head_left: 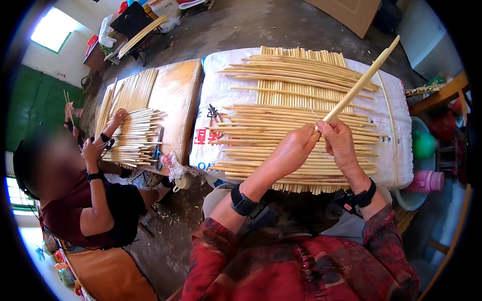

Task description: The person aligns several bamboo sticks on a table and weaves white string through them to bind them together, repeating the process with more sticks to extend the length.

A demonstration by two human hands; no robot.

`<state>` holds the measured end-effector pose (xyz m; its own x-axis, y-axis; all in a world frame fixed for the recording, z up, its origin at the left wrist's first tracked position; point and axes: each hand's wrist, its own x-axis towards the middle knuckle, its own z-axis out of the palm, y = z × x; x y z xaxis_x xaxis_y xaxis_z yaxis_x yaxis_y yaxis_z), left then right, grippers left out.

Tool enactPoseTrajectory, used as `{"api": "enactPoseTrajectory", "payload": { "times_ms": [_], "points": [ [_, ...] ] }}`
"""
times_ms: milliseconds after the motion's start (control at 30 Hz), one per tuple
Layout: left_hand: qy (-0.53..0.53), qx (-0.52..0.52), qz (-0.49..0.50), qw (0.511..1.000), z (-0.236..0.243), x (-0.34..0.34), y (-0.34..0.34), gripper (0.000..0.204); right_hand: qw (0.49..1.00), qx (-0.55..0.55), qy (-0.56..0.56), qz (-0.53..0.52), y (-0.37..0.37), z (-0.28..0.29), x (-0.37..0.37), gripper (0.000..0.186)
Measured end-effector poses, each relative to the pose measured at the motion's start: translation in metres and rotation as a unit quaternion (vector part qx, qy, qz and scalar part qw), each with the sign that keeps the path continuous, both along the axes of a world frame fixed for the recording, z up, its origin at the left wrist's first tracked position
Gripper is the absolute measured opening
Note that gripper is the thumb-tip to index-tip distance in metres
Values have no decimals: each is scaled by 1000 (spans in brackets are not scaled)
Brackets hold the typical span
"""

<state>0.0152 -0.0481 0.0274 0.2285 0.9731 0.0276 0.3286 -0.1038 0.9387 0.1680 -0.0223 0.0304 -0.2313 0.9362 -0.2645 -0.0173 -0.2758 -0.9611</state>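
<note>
A pale peeled stick point(357, 86) slants up to the far right from my two hands; a second one may lie along it. My left hand point(300, 143) is closed round its lower end. My right hand point(337, 139) pinches it just beside, thumb on top. A thin pale thread point(319, 143) loops near my fingers. Beneath my hands lies a woven mat of sticks point(301, 95), rods side by side, crossed by a row of pointed sticks point(271, 123). What my fingertips do under the stick is hidden.
A white printed sack cloth point(362, 56) covers my table, with dark pliers point(213, 113) on its left. On the left, a co-worker point(95, 185) handles sticks at a wooden table point(182, 90) holding blue-handled scissors point(158, 156). A pink container point(426, 181) stands at the right.
</note>
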Motion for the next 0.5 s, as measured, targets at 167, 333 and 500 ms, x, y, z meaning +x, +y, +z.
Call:
{"api": "enactPoseTrajectory", "payload": {
  "times_ms": [167,333,500],
  "points": [
    [-38,-9,10,999,-3,0,2,24,999,19,23,27,4,-1,2,20],
    [-124,-100,3,987,10,-10,4,25,990,60,39,124,7,5,12,13],
    [-153,-131,-20,979,9,-9,4,24,985,79,-7,155,7,12,18,14]
  ]
}}
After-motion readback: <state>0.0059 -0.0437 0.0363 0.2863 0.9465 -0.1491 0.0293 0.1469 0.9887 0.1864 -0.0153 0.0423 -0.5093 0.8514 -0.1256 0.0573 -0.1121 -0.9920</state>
